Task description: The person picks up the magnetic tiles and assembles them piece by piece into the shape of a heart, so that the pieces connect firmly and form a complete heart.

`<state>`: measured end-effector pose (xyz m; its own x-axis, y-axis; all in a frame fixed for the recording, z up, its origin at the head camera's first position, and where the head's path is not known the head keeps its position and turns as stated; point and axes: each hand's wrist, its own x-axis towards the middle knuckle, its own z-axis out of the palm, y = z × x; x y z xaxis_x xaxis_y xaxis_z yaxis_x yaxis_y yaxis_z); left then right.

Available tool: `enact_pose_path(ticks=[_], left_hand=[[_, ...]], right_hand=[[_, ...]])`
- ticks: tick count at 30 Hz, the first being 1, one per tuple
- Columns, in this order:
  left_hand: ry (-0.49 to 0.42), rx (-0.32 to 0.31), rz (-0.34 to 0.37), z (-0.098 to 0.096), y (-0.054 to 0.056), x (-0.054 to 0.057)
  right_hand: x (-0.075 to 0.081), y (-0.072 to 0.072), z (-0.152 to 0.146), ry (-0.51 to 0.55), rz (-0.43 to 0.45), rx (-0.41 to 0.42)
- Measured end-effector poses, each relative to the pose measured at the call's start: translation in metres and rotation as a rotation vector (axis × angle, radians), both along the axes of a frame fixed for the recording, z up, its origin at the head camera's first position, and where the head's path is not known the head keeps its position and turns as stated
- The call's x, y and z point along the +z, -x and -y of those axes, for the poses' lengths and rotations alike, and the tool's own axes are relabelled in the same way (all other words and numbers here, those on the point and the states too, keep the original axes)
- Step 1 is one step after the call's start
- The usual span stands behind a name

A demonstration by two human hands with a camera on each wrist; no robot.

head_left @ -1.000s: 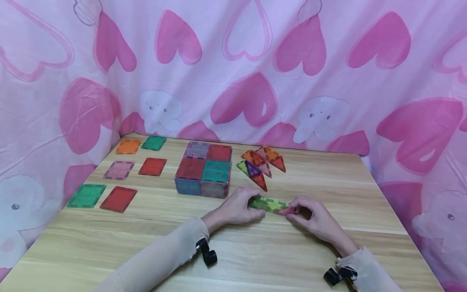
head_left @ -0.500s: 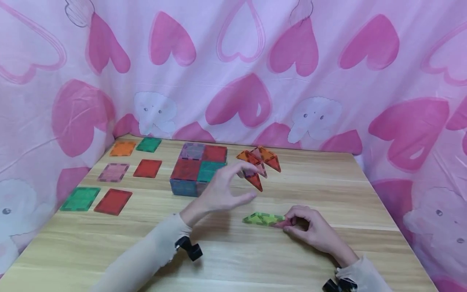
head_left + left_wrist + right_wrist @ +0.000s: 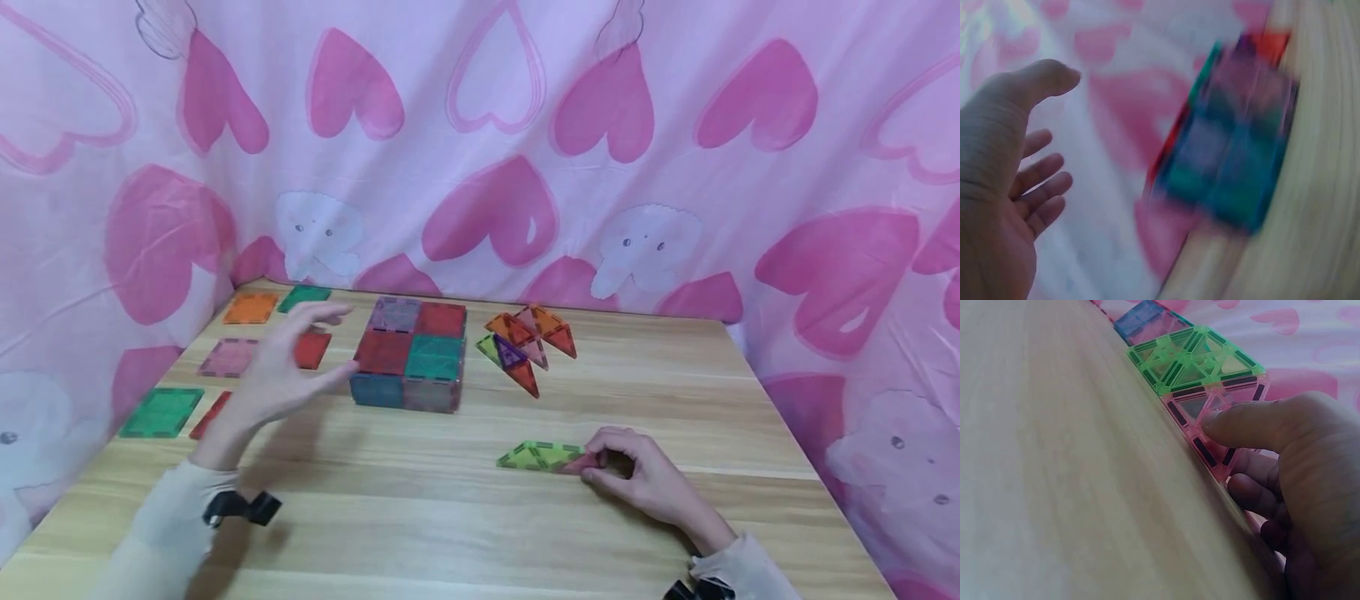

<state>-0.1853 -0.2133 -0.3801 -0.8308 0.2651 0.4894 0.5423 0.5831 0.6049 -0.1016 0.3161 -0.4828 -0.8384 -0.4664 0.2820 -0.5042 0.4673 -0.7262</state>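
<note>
In the head view my right hand (image 3: 652, 483) pinches a pink triangular magnetic tile (image 3: 1233, 395) between thumb and fingers. Light green triangular tiles (image 3: 1194, 359) join its edge, making one leaning strip that stands on the table. My left hand (image 3: 273, 375) hovers with fingers apart over the loose tiles at the left, holding nothing. It partly covers a red square tile (image 3: 311, 351) and a pink square tile (image 3: 223, 358). Beside it stands a low box built of square tiles (image 3: 408, 350), red, green and purple on top. That box is blurred in the left wrist view.
Behind the strip, a cluster of orange, red, pink and purple triangular tiles (image 3: 517, 333) lies flat. More square tiles lie at the left: orange (image 3: 250, 308), dark green (image 3: 303, 297), green (image 3: 162, 412). A pink heart-print curtain (image 3: 487, 208) borders the wooden table (image 3: 420, 533).
My left hand has let go of the green end of the strip and moved left, past the box, to above the loose square tiles. The right hand still holds the pink tile.
</note>
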Motion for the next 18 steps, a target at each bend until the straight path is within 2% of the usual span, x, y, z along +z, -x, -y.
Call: enact_pose_path(ticks=[4, 9, 13, 18], left_hand=[[0.098, 0.103, 0.077, 0.045, -0.007, -0.015], [0.245, 0.158, 0.12, 0.088, -0.014, -0.041], [0.336, 0.201, 0.181, 0.105, -0.013, -0.056], [0.423, 0.224, 0.265, 0.111, -0.01, -0.063]], right_hand=[[0.0, -0.001, -0.002, -0.004, -0.01, 0.0], [0.002, -0.003, 0.0, 0.006, 0.003, -0.003], [0.003, -0.003, 0.0, 0.012, 0.002, 0.002], [0.002, -0.002, 0.0, -0.002, 0.014, -0.005]])
